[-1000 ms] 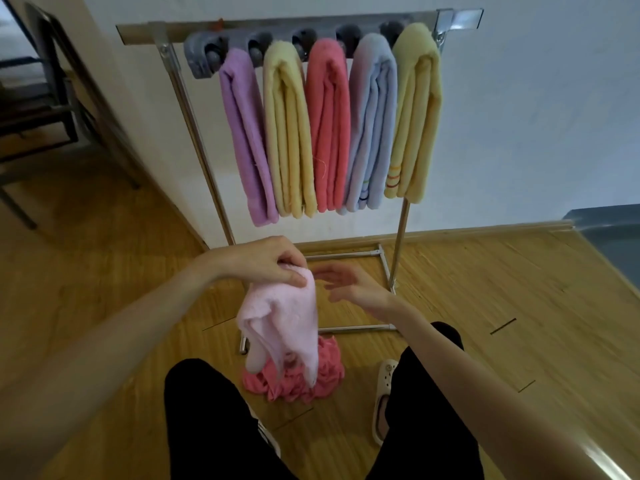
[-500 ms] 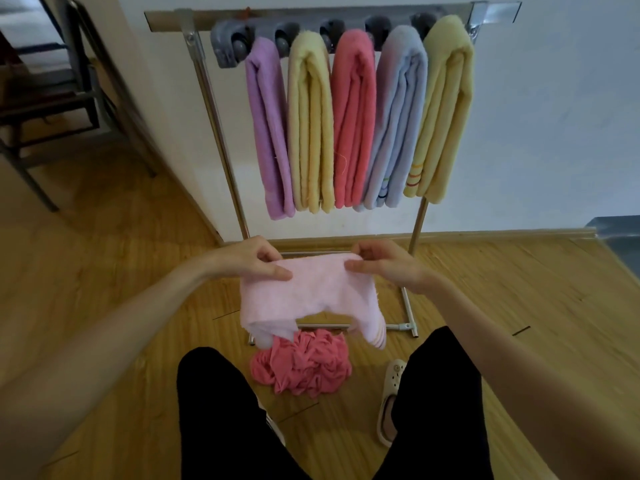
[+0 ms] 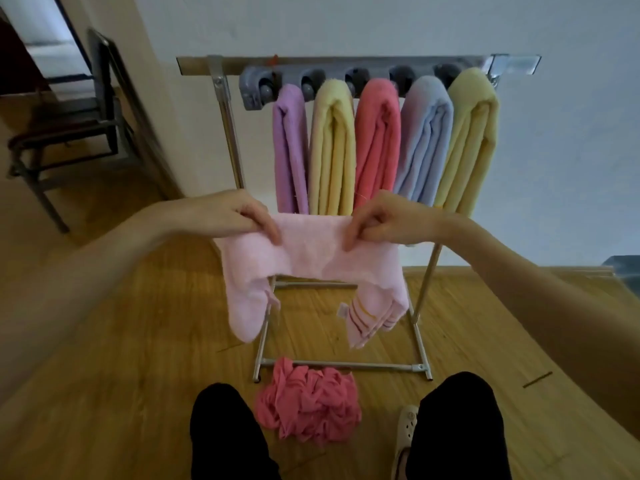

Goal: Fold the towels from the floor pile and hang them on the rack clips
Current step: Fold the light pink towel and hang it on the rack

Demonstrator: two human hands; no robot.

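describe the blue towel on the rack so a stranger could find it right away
Look at the metal rack against the white wall, where five folded towels hang in a row from a grey clip bar. The blue towel is fourth from the left, between the coral pink towel and the yellow towel at the right end. It is the only pale blue one.
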